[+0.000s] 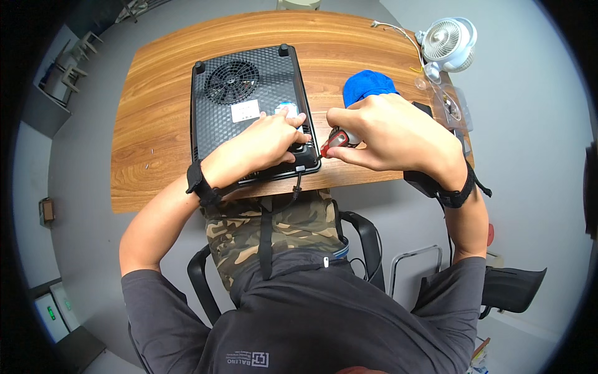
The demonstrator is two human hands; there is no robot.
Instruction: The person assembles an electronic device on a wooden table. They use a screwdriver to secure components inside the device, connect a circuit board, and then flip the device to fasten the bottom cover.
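Note:
A black induction cooker [215,118] lies with its underside up at the near edge of the wooden table, showing a round fan grille, a white label and corner feet. My left hand [268,142] is spread over its near right part, fingers apart and pressing on the casing. My right hand [398,131] is closed around a screwdriver [337,141] with a red and black handle. Its tip points at the cooker's near right corner, but whether it touches a screw there I cannot tell. A dark power cord [297,187] hangs from the cooker's near edge.
Beyond my right hand lies a blue cloth item [367,85]. A white fan [447,45] with a cable stands at the far right corner, near clear plastic containers [450,107]. Two tiny metallic pieces [147,166] lie left of the cooker on the wooden table [156,75].

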